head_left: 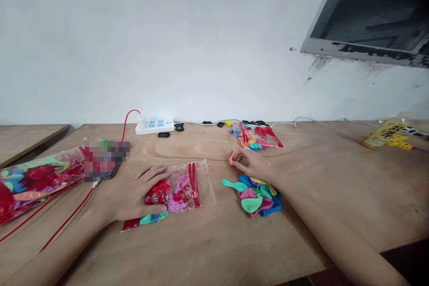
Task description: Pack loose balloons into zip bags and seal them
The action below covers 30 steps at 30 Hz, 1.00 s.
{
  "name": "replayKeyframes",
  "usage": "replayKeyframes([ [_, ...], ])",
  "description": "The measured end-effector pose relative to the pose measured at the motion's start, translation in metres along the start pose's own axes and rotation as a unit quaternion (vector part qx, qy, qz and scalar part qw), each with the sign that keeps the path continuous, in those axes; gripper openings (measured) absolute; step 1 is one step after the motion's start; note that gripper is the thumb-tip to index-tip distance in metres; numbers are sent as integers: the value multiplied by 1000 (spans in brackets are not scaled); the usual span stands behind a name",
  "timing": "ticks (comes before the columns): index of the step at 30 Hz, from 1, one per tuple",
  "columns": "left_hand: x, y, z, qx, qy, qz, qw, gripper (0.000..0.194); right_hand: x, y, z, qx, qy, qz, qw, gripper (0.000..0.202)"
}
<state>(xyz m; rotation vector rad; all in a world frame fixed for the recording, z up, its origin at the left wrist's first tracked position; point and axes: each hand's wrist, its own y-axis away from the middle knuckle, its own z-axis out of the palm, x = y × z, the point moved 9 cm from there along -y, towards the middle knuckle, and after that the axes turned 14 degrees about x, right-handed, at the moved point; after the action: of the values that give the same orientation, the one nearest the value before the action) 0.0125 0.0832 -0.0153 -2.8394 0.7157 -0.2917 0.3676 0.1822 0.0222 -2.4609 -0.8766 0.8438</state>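
Observation:
My left hand (139,190) lies flat with fingers spread on a clear plastic bag with red strips (187,185), which holds several coloured balloons. My right hand (256,165) reaches over a loose pile of uninflated balloons (256,194) in teal, pink, blue and yellow. Its fingertips pinch a small orange balloon (233,156) just above the wooden table (208,246).
A second bag of balloons (259,137) lies behind my right hand. A long colourful packet (36,178) sits at the left with a red cable (67,219). A white power strip (154,125) and small clips line the wall. A yellow packet (385,133) is at far right.

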Motion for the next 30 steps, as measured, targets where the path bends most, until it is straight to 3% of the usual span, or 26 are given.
replayKeyframes([
  [6,0,1,-1,5,6,1,1000,97,3,2,11,4,47,-77,996,19],
  [9,1,0,-3,17,11,10,1000,95,4,0,11,25,36,-66,997,31],
  [12,3,0,-3,12,8,10,1000,95,2,-2,2,67,-23,32,997,38],
  [14,4,0,-4,3,4,1,1000,97,0,-2,0,85,-120,124,981,40],
  [19,8,-1,-6,-3,2,0,1000,97,-3,1,21,64,-346,333,875,40],
  [22,10,-1,-8,20,20,8,1000,98,-10,-8,28,50,-389,365,844,39],
  [24,11,-2,-8,29,28,7,999,99,-19,-19,25,79,-377,331,862,41],
  [27,13,-1,-8,18,26,0,999,100,-42,-25,20,131,-300,244,913,42],
  [30,14,-2,-9,11,22,-6,1000,101,-86,-16,45,27,-208,89,974,35],
])
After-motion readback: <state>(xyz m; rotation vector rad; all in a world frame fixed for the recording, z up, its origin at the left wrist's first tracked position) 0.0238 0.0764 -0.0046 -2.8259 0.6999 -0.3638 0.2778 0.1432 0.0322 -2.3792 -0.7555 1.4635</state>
